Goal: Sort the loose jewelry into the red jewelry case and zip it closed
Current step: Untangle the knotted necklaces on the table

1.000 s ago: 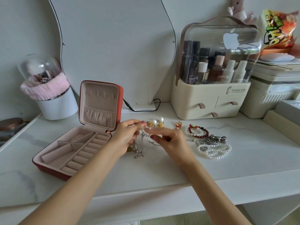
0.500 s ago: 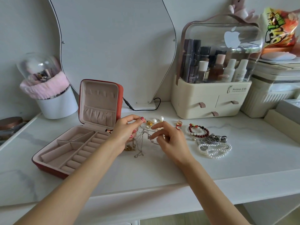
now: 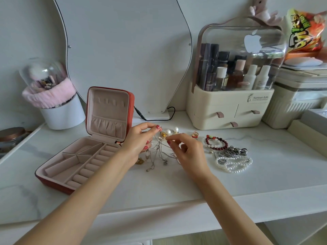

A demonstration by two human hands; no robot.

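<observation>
Now both hands work at the chains (image 3: 160, 152), a thin tangled bunch lying just right of the case (image 3: 83, 140). The left hand (image 3: 139, 140) pinches one strand up high, and the right hand (image 3: 187, 152) pinches another strand lower, probably to pull them apart before sorting. The case stands open with its lid upright, its compartments apparently without jewelry, so nothing is stored yet. The bracelet (image 3: 216, 143) and the pearls (image 3: 233, 163) wait further right. Between the chains and the table edge (image 3: 177, 207) there is bare surface to spread them.
</observation>
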